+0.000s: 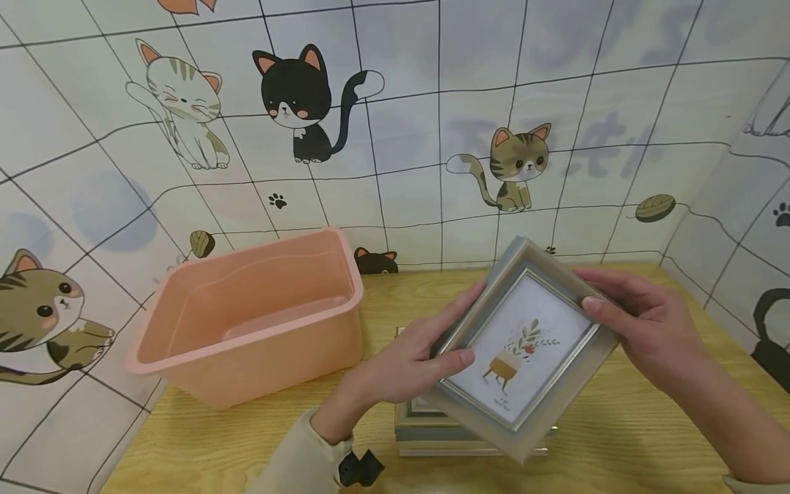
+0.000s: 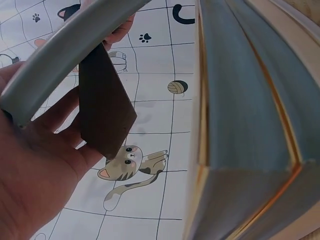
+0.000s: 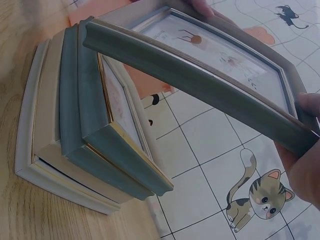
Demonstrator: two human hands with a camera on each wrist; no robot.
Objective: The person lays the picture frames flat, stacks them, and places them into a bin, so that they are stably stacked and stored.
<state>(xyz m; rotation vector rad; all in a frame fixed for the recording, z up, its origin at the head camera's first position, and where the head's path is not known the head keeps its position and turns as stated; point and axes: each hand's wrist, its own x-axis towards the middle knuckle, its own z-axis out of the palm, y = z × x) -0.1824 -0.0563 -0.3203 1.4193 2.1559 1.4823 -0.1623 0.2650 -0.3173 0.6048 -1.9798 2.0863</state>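
Cat-print wall (image 1: 407, 130), left grip (image 1: 407, 360) and right grip (image 1: 657, 326) pinching a tilted picture frame (image 1: 524, 363), stacked frames (image 1: 441, 435) beneath

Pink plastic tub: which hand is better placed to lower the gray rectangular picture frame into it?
Probably the left hand, gripping the picture frame on the side nearer the tub; the right hand holds the far side.
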